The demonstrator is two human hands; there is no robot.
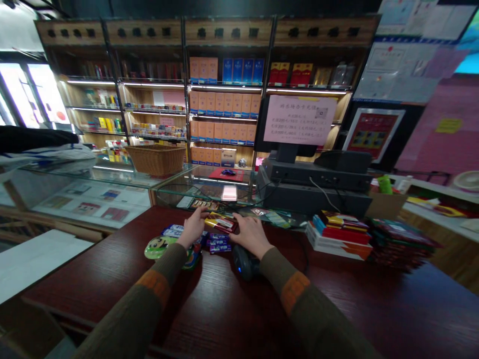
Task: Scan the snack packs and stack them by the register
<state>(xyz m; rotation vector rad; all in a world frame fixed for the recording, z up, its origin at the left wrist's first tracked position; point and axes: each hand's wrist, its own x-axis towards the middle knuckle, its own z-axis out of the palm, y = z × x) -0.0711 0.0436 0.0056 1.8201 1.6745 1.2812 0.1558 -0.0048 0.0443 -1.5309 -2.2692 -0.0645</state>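
The left hand (192, 229) and right hand (252, 234) held a flat, shiny yellow-and-red packet (220, 223) between their fingers. Shiny purple packets (219, 244) lay by the right fingers on the dark-red wooden worktop (217, 304).

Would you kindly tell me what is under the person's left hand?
Beside the left hand, a green packet and a blue-and-white packet show on the table. Whatever lies directly beneath is covered, so I cannot tell how far they extend there.
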